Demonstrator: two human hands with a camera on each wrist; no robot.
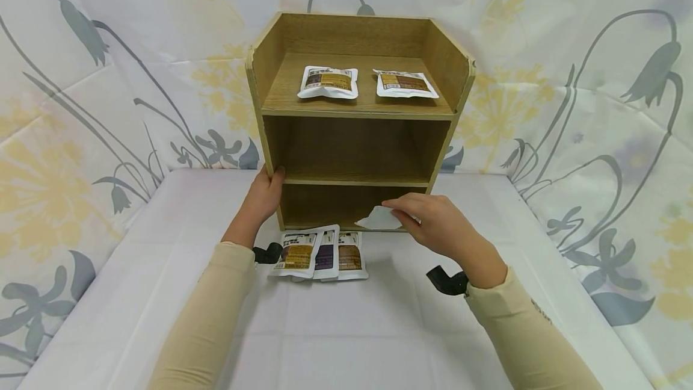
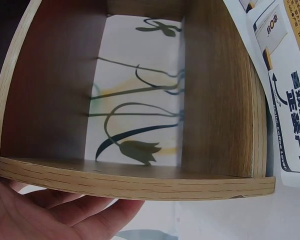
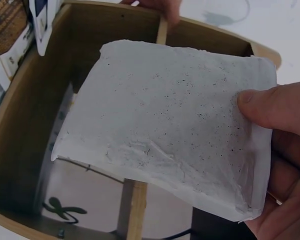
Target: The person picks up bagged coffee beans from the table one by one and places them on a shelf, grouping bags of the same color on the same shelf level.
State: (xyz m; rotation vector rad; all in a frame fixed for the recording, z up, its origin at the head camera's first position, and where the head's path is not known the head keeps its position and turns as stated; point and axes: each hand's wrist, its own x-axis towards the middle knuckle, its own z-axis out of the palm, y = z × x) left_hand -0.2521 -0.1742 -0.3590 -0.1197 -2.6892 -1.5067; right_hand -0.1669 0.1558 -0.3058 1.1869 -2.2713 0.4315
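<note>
A wooden shelf unit [image 1: 358,115] with three levels stands against the backdrop. My left hand [image 1: 258,200] grips its left side panel, fingers outside the panel in the left wrist view. In front of the lower compartment, my right hand [image 1: 435,221] pinches a white, flat, paper-like piece [image 3: 165,115] by one edge, thumb on top. Dark specks and creases mark its face; its exact kind is unclear. Two white pouches with printed labels, one at left [image 1: 328,83] and one at right [image 1: 407,84], lie on the top level.
Several printed pouches [image 1: 296,253] lie overlapped on the white tabletop [image 1: 346,342] before the shelf's lower left. The middle compartment [image 1: 352,149] holds nothing visible. A flowered cloth [image 1: 541,107] hangs behind and at both sides. Black straps or mounts [image 1: 448,280] sit at the wrists.
</note>
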